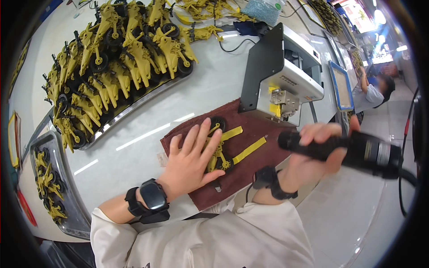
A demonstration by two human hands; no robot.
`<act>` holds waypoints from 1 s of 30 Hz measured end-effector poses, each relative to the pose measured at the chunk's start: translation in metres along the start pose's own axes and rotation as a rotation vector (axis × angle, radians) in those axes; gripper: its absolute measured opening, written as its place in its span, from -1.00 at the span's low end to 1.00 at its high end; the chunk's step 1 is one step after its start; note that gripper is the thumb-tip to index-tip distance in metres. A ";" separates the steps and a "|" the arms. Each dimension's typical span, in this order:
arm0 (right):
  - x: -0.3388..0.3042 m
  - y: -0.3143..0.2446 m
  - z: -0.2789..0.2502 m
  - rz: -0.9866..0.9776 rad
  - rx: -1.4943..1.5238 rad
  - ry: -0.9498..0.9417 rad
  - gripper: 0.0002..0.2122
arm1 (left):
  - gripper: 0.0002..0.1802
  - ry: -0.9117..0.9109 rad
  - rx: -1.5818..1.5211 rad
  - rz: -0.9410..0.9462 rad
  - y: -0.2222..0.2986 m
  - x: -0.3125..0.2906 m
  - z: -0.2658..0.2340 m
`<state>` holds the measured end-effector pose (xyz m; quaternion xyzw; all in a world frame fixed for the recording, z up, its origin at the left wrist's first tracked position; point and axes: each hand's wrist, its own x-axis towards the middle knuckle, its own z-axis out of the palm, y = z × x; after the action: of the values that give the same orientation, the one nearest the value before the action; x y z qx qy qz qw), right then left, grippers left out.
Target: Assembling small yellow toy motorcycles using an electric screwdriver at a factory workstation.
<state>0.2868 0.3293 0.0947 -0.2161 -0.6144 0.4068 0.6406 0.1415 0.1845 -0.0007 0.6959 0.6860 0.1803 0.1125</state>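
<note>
My left hand [187, 163] lies flat with fingers spread over a yellow toy motorcycle [216, 160]. Two black wheels of it show past my fingers, and my palm and fingers hide much of the rest. It lies on its side on a maroon cloth [272, 156]. Two yellow strips [250, 149] run out over the cloth to the right of it. Closed around a black electric screwdriver [357, 151], my right hand [304, 172] is raised at the right, slightly blurred. The tool's narrower end points left, and a cable leaves its thick end.
A screw-feeder-like machine [281, 76] stands beyond the cloth. Several yellow toy motorcycles [129, 53] are piled in a large tray at the far left; a smaller metal tray [73, 196] holds more. A bag of small bluish pieces [262, 11] lies behind. Another person [371, 93] sits far right.
</note>
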 end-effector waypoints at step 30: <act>-0.055 0.031 0.047 0.107 0.127 -0.345 -0.36 | -0.42 0.052 -0.187 0.158 -0.016 -0.018 0.010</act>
<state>0.2385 0.2930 0.0442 -0.1345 -0.6759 0.5091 0.5156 0.1310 0.1684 -0.0181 0.7295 0.6118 0.2696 0.1446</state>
